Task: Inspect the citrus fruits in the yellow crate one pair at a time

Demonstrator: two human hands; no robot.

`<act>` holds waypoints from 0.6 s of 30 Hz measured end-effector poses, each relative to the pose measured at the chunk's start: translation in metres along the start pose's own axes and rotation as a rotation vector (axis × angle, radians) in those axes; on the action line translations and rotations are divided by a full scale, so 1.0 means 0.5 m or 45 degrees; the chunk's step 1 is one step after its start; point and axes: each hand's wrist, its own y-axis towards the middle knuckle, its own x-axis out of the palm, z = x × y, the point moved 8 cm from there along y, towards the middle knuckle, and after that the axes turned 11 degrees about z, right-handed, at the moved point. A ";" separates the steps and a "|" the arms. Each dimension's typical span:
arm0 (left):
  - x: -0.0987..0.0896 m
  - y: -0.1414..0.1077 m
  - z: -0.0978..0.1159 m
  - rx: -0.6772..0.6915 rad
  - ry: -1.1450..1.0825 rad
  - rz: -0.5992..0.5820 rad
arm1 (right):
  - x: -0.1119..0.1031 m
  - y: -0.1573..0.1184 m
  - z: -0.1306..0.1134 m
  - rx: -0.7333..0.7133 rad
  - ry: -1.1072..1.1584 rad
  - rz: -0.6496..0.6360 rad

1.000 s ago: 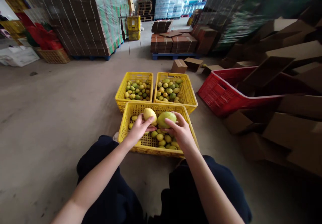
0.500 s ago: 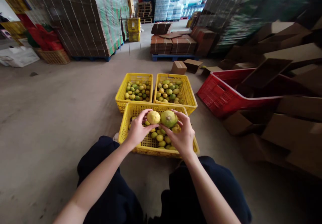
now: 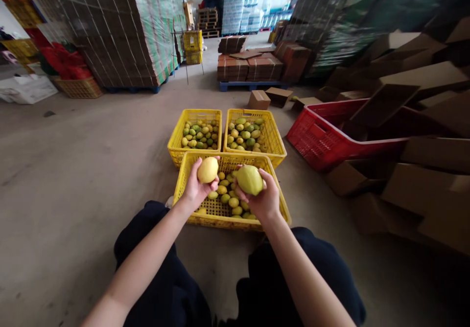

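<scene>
My left hand (image 3: 197, 187) is wrapped round a yellow lemon (image 3: 208, 170). In my right hand (image 3: 265, 198) rests a larger yellow-green fruit (image 3: 250, 180), with the fingers curled about it. Both hands are over the near yellow crate (image 3: 235, 223), the two fruits apart from each other. Several yellow and green fruits (image 3: 234, 202) lie in that crate, partly hidden by my hands. Right behind it stand a left yellow crate (image 3: 176, 150) and a right yellow crate (image 3: 278, 153), each holding several yellow and green fruits.
To the right is a red crate (image 3: 312, 141) beside a heap of cardboard boxes (image 3: 422, 180). Farther off, flat cardboard bundles (image 3: 249, 67) sit on a blue pallet (image 3: 253, 86). A tall wrapped stack (image 3: 110, 33) stands at the back left.
My hands have moved apart, the left one slightly leftward with the lemon. The larger fruit has been turned in my right hand, showing its side rather than its stem end.
</scene>
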 end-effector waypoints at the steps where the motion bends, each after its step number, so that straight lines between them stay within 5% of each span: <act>1: 0.002 0.000 -0.007 -0.072 -0.079 -0.018 | 0.002 0.002 0.005 0.019 0.019 -0.014; 5: -0.008 0.010 -0.030 -0.223 -0.424 0.072 | 0.012 0.008 0.024 0.096 0.170 -0.060; 18: -0.027 0.041 -0.053 -0.039 -0.789 0.342 | 0.023 0.038 0.076 0.292 0.761 0.159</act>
